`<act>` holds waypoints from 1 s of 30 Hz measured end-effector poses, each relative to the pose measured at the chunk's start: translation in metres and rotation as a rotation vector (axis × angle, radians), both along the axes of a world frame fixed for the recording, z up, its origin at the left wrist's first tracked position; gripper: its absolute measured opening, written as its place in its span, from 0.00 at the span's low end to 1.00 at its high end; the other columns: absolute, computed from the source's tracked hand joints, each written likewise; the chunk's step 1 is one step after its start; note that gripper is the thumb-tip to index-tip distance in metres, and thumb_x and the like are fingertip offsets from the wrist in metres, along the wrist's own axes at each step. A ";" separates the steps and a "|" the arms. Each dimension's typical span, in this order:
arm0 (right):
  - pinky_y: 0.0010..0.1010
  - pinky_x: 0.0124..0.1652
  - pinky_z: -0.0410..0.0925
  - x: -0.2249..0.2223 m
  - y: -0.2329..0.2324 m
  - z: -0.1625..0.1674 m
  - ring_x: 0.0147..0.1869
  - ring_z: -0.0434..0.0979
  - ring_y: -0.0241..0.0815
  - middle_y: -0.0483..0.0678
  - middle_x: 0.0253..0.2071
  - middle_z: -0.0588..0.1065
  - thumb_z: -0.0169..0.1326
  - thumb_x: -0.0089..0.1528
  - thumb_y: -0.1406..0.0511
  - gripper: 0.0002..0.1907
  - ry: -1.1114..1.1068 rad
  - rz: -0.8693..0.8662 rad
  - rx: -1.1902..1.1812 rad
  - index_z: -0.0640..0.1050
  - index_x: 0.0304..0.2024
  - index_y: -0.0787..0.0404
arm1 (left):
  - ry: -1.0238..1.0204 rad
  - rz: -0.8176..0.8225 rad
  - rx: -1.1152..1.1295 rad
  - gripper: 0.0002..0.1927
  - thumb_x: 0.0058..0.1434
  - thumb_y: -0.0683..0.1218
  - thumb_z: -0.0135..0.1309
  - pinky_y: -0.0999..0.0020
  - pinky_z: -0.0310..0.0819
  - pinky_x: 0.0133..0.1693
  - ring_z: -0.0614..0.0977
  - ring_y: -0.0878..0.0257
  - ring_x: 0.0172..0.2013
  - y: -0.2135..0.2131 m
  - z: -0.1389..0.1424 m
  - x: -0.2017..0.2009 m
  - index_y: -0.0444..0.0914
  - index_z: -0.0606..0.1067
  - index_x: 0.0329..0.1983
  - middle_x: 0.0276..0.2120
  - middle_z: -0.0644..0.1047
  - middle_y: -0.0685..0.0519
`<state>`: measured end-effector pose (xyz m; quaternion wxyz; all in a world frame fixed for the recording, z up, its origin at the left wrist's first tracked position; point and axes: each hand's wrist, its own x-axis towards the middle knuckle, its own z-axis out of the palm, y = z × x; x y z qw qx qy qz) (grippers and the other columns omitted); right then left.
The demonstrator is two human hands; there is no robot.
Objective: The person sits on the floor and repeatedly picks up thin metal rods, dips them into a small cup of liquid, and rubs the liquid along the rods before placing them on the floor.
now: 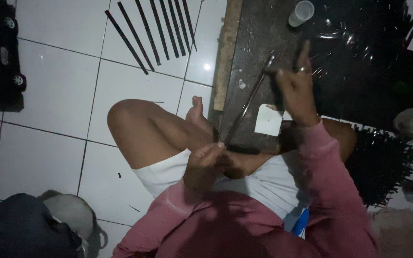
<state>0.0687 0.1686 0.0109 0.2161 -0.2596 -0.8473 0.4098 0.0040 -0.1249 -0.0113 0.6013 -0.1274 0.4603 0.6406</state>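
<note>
I sit cross-legged on a white tiled floor in pink sleeves and white shorts. My left hand is closed on the near end of a long thin dark stick, which slants up and away over a dark work board. My right hand is raised over the board and grips a dark tool against the stick's far end; a ring shows on one finger. What kind of tool it is I cannot make out in the dim light.
Several dark sticks lie side by side on the tiles ahead. A clear plastic cup stands on the board, a white paper scrap near my knee. A dark bag sits at lower left, a black shredded heap at right.
</note>
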 end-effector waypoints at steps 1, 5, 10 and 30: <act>0.46 0.80 0.46 0.007 -0.006 -0.004 0.87 0.45 0.57 0.60 0.84 0.40 0.47 0.74 0.59 0.16 0.000 0.017 0.005 0.85 0.51 0.55 | 0.039 -0.011 0.004 0.16 0.69 0.51 0.49 0.71 0.75 0.34 0.82 0.64 0.29 -0.001 0.002 0.000 0.33 0.77 0.36 0.28 0.80 0.50; 0.55 0.74 0.31 0.031 -0.039 -0.014 0.85 0.36 0.65 0.59 0.82 0.42 0.49 0.72 0.54 0.15 -0.228 0.080 0.439 0.86 0.46 0.46 | 0.112 0.011 0.030 0.16 0.69 0.50 0.51 0.71 0.75 0.33 0.81 0.63 0.29 -0.002 0.011 0.001 0.32 0.77 0.36 0.27 0.79 0.49; 0.61 0.71 0.26 0.059 -0.098 -0.006 0.84 0.39 0.64 0.55 0.77 0.54 0.49 0.70 0.51 0.19 -0.265 0.307 0.697 0.84 0.60 0.34 | 0.217 0.013 0.110 0.11 0.68 0.48 0.54 0.71 0.74 0.34 0.79 0.67 0.31 -0.008 0.012 0.007 0.33 0.77 0.41 0.30 0.77 0.53; 0.61 0.70 0.29 0.073 -0.117 -0.001 0.85 0.43 0.58 0.57 0.81 0.52 0.54 0.74 0.48 0.18 -0.207 0.449 0.790 0.80 0.65 0.32 | 0.128 0.157 0.176 0.15 0.72 0.48 0.53 0.67 0.78 0.37 0.82 0.61 0.32 -0.016 -0.020 0.028 0.30 0.76 0.46 0.33 0.78 0.47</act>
